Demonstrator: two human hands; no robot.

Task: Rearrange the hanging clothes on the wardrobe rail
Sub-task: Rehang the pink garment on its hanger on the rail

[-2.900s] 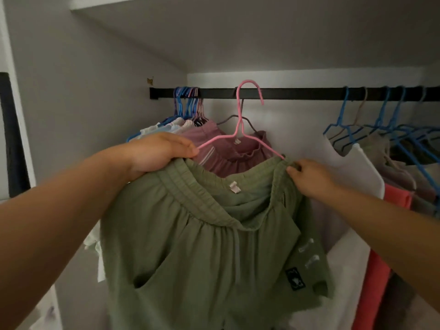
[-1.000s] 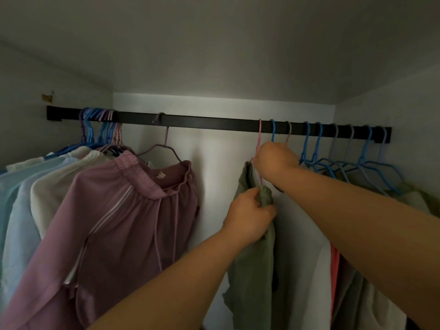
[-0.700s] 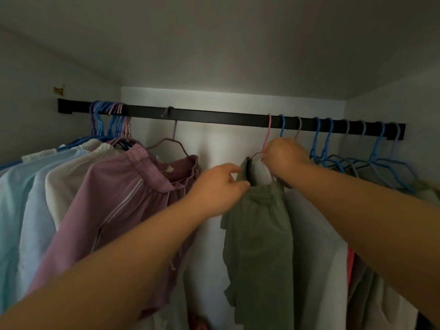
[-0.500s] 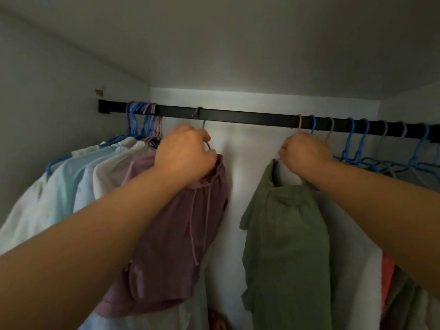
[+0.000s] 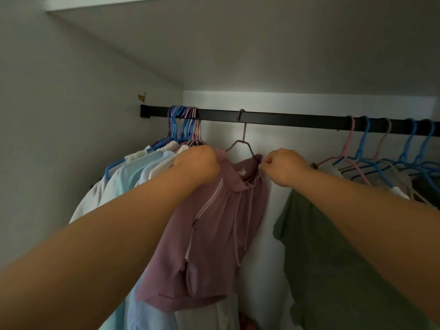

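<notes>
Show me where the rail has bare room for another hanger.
The rail is bare between the mauve garment's hanger and the pink hanger, above the green garment. A shorter gap lies left of the mauve hanger. The left bundle and right blue hangers are crowded.

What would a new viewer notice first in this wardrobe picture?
Both hands hold the mauve garment at its waistband in the middle: left hand, right hand. It hangs alone from the black rail. The green garment hangs to the right.

Both hands (image 5: 284, 169) grip mauve shorts (image 5: 214, 229) waistband.
</notes>
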